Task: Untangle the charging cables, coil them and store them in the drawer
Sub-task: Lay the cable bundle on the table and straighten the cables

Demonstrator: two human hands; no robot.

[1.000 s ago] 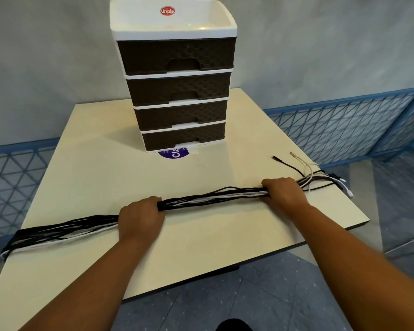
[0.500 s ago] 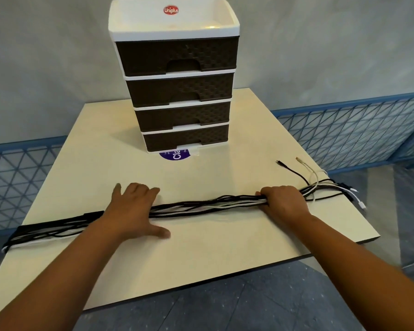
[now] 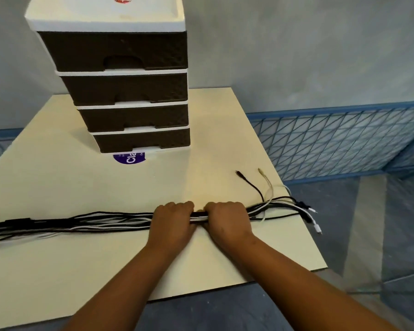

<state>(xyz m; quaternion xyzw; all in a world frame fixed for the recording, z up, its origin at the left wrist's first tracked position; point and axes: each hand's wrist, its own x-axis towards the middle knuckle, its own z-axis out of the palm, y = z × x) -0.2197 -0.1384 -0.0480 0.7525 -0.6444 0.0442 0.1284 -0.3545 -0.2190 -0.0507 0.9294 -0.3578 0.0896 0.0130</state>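
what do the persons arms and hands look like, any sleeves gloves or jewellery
Both forearms are bare as far as the frame shows, with no sleeve in view. The left hand and right hand wear no gloves, and no ring, watch or bracelet shows on the fingers or wrists.

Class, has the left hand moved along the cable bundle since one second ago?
Yes. The left hand slid rightward along the cable bundle, away from the table's left edge, beside the right hand.
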